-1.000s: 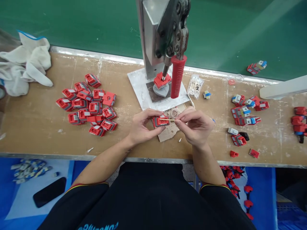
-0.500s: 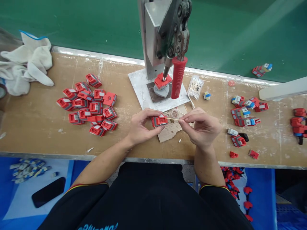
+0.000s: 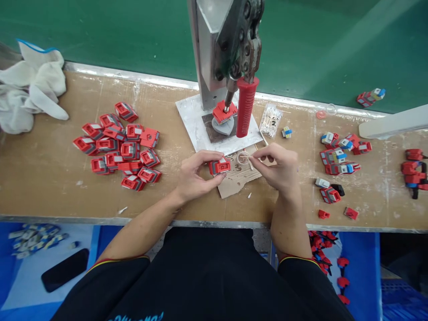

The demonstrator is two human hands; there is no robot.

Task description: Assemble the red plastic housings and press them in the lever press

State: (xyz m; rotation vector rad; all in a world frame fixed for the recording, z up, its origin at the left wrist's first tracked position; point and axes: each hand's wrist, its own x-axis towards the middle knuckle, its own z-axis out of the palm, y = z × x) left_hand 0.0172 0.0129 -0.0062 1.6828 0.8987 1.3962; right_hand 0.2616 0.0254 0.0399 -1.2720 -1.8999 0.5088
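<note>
Head view, looking down at my brown worktop [image 3: 50,178]. My left hand [image 3: 194,176] is curled closed around a small red and grey plastic part [image 3: 220,166], pinching it between thumb and fingertips just above the worktop, near the middle and a little toward the near edge. My right hand [image 3: 279,167] is just beside it, thumb and forefinger pinched shut on a thin wooden stick [image 3: 250,160] whose tip lies over a scrap of cardboard [image 3: 234,183]. Behind my hands, toward the far edge, stands a metal press [image 3: 222,49] with a red handle [image 3: 245,107]. A pile of red parts [image 3: 117,147] lies toward the left end, and a white cloth [image 3: 30,89] fills the far left corner.
</note>
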